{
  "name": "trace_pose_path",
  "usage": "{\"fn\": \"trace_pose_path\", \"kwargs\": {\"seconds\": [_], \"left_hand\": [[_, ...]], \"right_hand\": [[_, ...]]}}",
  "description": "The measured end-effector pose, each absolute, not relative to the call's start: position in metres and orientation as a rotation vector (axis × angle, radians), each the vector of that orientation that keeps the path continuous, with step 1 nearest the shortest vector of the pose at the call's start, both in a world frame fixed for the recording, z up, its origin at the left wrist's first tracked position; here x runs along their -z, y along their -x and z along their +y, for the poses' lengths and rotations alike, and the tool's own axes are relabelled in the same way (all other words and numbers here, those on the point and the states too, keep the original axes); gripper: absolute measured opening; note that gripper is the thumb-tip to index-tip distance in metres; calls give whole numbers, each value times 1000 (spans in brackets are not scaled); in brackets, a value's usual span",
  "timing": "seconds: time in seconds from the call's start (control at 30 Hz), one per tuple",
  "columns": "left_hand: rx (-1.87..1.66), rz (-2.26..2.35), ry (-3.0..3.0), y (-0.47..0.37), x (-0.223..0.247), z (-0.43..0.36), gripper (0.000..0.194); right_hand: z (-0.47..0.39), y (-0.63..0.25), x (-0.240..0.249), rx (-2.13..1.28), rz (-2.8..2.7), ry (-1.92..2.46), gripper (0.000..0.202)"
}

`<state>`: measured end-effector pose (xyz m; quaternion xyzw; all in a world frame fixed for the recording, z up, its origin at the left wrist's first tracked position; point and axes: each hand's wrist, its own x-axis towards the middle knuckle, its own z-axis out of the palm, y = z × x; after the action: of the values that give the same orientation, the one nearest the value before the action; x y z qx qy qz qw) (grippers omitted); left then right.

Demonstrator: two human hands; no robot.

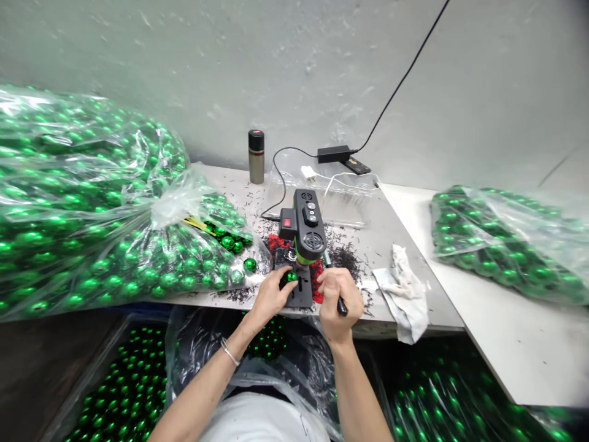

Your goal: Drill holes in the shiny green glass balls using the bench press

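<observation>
A small black machine (pixel 310 224) with a red switch and round vents stands on the table. My left hand (pixel 272 293) pinches a shiny green ball (pixel 289 276) over the machine's black base plate (pixel 301 298), under its head. To the right of the machine, my right hand (pixel 340 301) is wrapped round a lever with a black-tipped handle (pixel 342 306). One loose green ball (pixel 250 264) lies on the table left of the machine. Red bits (pixel 317 279) and black slivers (pixel 343 261) are scattered around the base.
A large clear bag of green balls (pixel 83 202) fills the left. Behind the machine are a bottle (pixel 256 156), a power adapter (pixel 334 154) and clear plastic trays. A white cloth (pixel 405 294) hangs over the front edge; another bag (pixel 501 239) lies right. More balls (pixel 133 374) are below.
</observation>
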<state>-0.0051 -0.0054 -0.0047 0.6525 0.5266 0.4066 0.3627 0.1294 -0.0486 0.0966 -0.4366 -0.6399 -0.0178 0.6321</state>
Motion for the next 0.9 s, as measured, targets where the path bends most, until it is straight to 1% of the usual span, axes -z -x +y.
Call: {"fn": "trace_pose_path", "kwargs": {"seconds": [0.13,0.3,0.43,0.67,0.9], "left_hand": [[-1103,1322,-1928,6,12,-5,30],[-1173,1334,-2013,4,19,0,30],[-1185,1324,-1966,2,16,-1,31],[-1115,1338,-1863,1,9,-3,28],[-1130,1315,-1850,1,11,-2,30]], "right_hand": [[-49,-129,-97,39,-1466,998,27],[-50,-130,-93,9,-1463,966,27],[-50,-132,-74,22,-1500,928,27],[-40,-134,-27,156,-1518,859,31],[-33,-134,-14,215,-1518,824,30]]}}
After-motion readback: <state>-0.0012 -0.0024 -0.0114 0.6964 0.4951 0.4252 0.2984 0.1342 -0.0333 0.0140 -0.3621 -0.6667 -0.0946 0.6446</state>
